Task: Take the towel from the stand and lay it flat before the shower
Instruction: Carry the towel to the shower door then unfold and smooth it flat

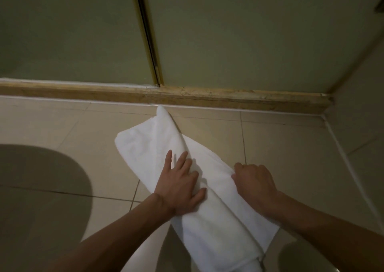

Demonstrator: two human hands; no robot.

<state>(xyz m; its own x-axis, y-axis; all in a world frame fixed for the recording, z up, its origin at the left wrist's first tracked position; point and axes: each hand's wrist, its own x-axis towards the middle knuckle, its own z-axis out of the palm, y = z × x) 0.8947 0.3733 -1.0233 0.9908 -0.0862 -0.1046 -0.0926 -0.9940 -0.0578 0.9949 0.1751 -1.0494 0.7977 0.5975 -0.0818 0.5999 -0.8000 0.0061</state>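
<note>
Low in the middle of the frame, the towel [158,145] lies on the tiled floor [291,147]. It is a long folded strip running diagonally from the foot of the shower's stone sill [228,99] down to the bottom edge. I judge the fetching done and the spreading in hand.

My left grip [180,182] is wide, fingers straight, pressing flat on the middle of the cloth. My right grip [253,180] is curled on the towel's right-hand edge and seems to hold a fold.

Next, I reckon, that edge wants drawing out to the right while the left pins the rest. Then the cloth needs squaring up along the sill and smoothing.

Above the sill stand the greenish shower panels [249,32], meeting at a brass-coloured seam. A dark rounded shape [37,188], which I cannot name, fills the left of the frame. A wall [361,105] closes the right, so room to unfold looks tight.
</note>
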